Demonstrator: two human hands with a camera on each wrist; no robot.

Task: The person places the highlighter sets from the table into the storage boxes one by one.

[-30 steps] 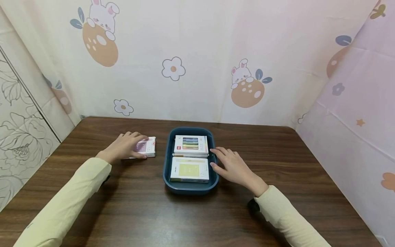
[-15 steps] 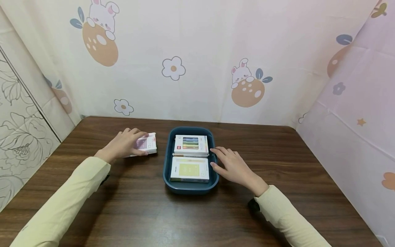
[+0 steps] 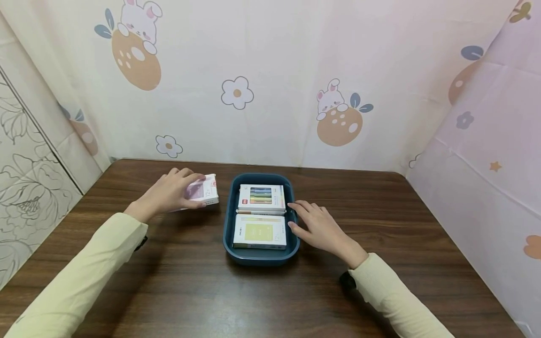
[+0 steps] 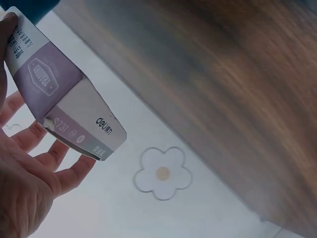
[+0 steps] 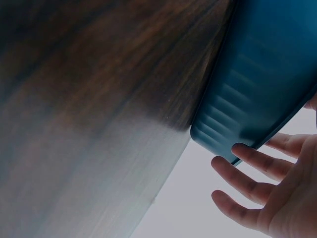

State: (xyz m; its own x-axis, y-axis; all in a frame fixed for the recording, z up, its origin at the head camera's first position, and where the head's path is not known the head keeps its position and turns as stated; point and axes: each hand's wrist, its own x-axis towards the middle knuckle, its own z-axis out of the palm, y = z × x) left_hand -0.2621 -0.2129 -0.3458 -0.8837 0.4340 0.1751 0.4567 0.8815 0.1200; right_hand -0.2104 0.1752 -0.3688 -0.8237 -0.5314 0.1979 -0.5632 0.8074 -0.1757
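Observation:
My left hand [image 3: 168, 193] grips a small white and purple box [image 3: 209, 188], thumb on the near side and fingers over the far side. In the left wrist view the box [image 4: 54, 82] shows "deli" on its end and is tilted above the tabletop. My right hand [image 3: 320, 230] rests at the right rim of a dark blue plastic tray [image 3: 259, 261], fingers spread and fairly straight. Inside the tray lie a white box with a window of coloured sticks [image 3: 262, 197] and a white box with a yellow-green label [image 3: 259, 232].
The brown wooden table [image 3: 203, 291] carries the tray near its middle. Behind it hangs a pale curtain [image 3: 279, 94] printed with rabbits and flowers, which also closes off the right side. A panel with line-drawn flowers [image 3: 29, 188] stands at the left.
My left hand has lifted the purple and white box, moving it slightly up and away and tilting it. My right hand and the tray have stayed in place.

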